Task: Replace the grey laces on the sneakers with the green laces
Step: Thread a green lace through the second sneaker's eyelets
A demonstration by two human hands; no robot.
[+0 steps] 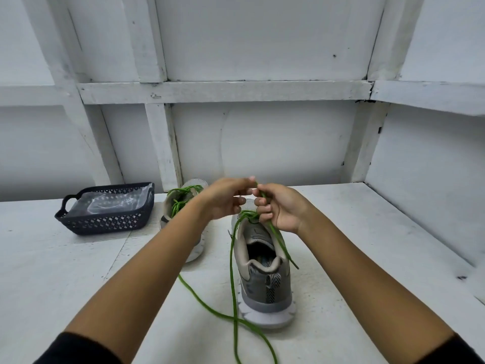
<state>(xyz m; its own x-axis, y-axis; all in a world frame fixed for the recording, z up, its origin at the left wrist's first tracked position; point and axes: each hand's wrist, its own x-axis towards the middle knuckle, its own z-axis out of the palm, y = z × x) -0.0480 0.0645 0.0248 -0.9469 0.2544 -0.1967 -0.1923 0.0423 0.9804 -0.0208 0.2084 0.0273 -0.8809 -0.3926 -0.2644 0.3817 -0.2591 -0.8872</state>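
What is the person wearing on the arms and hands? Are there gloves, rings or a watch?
Both forearms are bare. A black sleeve is pushed up near the left elbow, another black sleeve near the right. The left hand and right hand show no gloves, rings or watch.

left hand (225, 199) fingers pinched | right hand (279, 207) fisted | forearms extended
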